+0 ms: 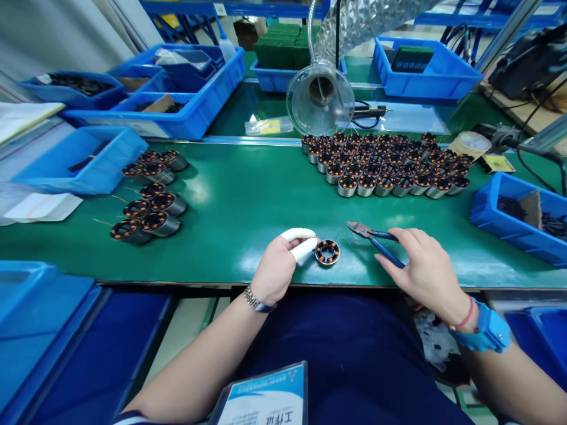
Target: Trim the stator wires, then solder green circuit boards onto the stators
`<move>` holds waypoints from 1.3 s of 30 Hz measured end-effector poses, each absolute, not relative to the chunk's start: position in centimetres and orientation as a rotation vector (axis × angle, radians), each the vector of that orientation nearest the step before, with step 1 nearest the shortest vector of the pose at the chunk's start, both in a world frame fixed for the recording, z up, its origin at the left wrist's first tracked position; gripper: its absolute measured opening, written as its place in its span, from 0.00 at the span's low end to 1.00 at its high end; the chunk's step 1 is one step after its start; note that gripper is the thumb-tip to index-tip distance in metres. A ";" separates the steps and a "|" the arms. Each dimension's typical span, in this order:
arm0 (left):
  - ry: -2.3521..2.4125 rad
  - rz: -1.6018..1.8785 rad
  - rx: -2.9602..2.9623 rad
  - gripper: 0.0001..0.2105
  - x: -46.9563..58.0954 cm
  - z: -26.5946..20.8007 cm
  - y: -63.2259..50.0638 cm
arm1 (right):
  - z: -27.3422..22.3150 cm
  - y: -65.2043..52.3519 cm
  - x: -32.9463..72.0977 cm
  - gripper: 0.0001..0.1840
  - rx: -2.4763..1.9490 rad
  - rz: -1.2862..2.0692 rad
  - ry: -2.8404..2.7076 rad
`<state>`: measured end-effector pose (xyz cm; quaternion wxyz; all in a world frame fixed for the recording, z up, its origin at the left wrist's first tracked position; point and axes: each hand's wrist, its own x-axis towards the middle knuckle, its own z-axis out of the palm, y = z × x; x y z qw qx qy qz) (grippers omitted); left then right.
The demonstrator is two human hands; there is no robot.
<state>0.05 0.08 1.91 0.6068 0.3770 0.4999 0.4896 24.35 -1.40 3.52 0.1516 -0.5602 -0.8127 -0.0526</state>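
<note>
- Green workbench surrounds the stator.
- Left hand: covered thumb and finger bent at the stator's left edge; pinching rim or wire, I cannot tell.
- Right hand, right of the stator, grips cutters, handles spread.
- Step, I judge: steadying the stator, cutters poised; next calls for careful blade alignment.
- More stators beyond it rightward; wire-trailing ones far left of it.

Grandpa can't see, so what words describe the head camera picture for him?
At a green table, a person's right hand holds blue-handled pliers, while the left hand, in white finger covers, is beside a small ring with orange windings. Silvery cylinders stand in rows beyond.
</note>
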 end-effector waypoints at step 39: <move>1.150 1.132 0.999 0.05 0.6 1.8 0.3 | 3.6 -1.9 21.4 0.18 -1.397 0.048 -2.391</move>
